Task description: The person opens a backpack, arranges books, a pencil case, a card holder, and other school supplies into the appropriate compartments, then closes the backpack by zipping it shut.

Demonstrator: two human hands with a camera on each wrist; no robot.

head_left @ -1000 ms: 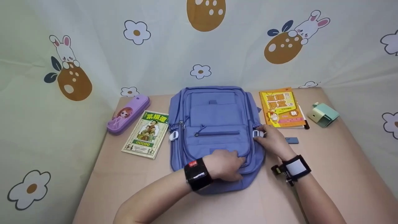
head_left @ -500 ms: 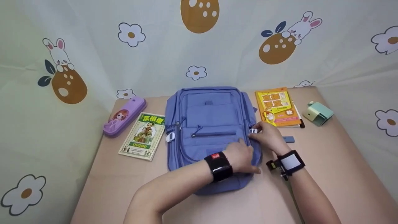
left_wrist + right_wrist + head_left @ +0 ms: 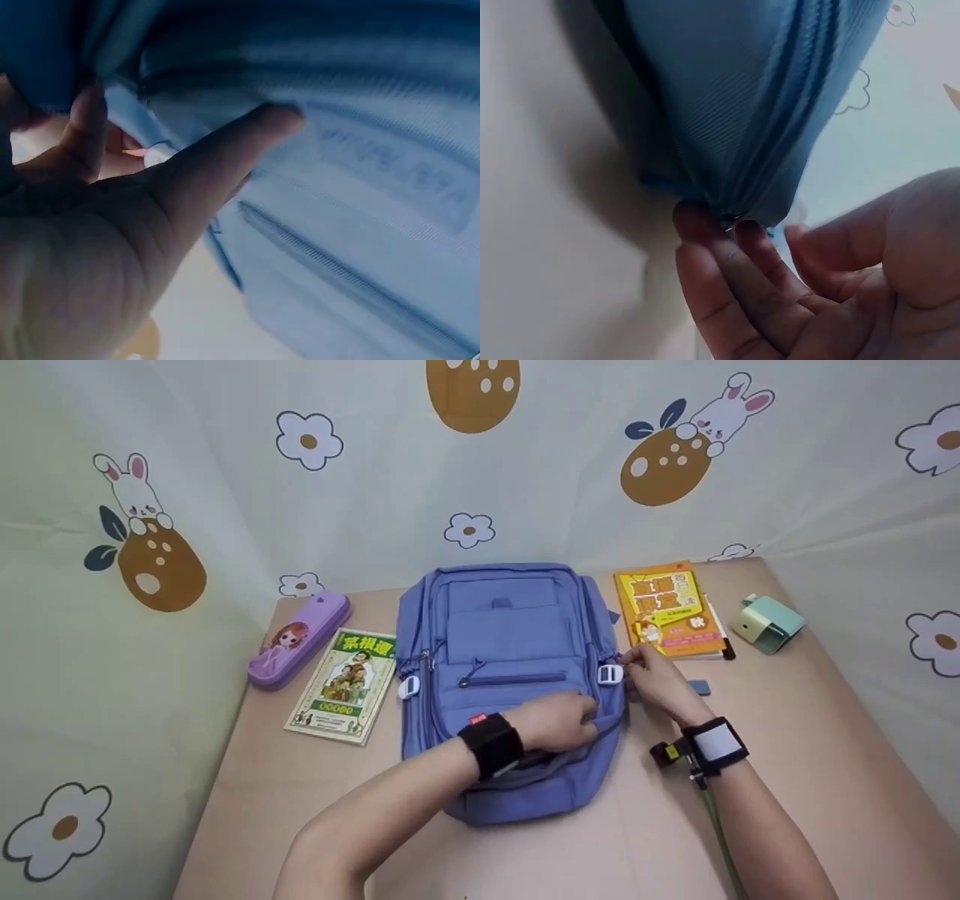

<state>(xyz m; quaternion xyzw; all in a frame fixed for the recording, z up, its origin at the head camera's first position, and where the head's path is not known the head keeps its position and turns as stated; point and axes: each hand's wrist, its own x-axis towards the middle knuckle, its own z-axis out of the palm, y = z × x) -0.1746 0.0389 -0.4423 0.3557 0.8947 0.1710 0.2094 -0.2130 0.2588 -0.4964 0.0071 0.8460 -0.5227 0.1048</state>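
A blue backpack (image 3: 514,630) lies on the table with its front face up. My left hand (image 3: 559,720) grips its lower front, fabric bunched upward there. In the left wrist view, the thumb (image 3: 232,154) stretches over the front panel beside a lettered label (image 3: 397,165), while other fingers go behind a fold. At the bag's right side, my right hand (image 3: 660,679) is just beside a white strap buckle (image 3: 610,674). The right wrist view has its fingertips pinching a small metal zipper pull (image 3: 733,222) at the end of the zipper tracks, partly hidden.
Left of the bag lie a purple pencil case (image 3: 300,641) and a green-and-cream book (image 3: 341,686). On the right are an orange book (image 3: 667,611), a mint-green box (image 3: 769,622) and a small blue block (image 3: 699,687). A patterned curtain (image 3: 375,510) hangs behind.
My left hand first shifted right over the bag's front with fingers spread, then moved back left and curled into the fabric. My right hand slid off the white buckle to just beside it.
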